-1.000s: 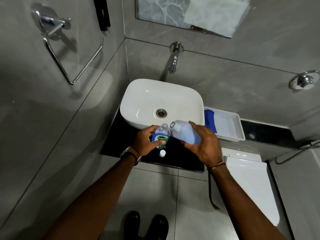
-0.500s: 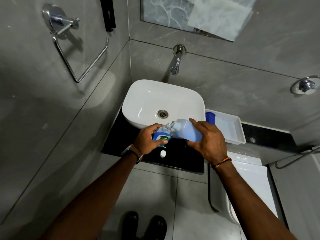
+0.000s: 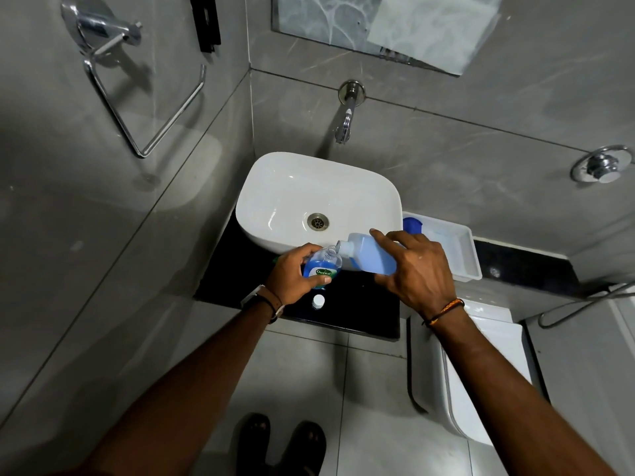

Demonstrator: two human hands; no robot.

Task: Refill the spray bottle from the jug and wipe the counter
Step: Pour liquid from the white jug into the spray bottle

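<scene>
The black table (image 3: 237, 286) carries a white basin (image 3: 292, 187) at its far side, a small white cap (image 3: 318, 300) near its front edge, and a white tray (image 3: 464, 249) to the right.

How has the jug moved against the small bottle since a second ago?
Yes: the jug has tipped closer, its spout now meeting the mouth of the small bottle.

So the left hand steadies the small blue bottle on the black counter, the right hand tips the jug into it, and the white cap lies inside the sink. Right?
Not quite: the white cap lies on the black counter, in front of the small blue bottle, not inside the sink. The head view shows it. The left hand does steady the bottle while the right hand tips the jug.
</scene>
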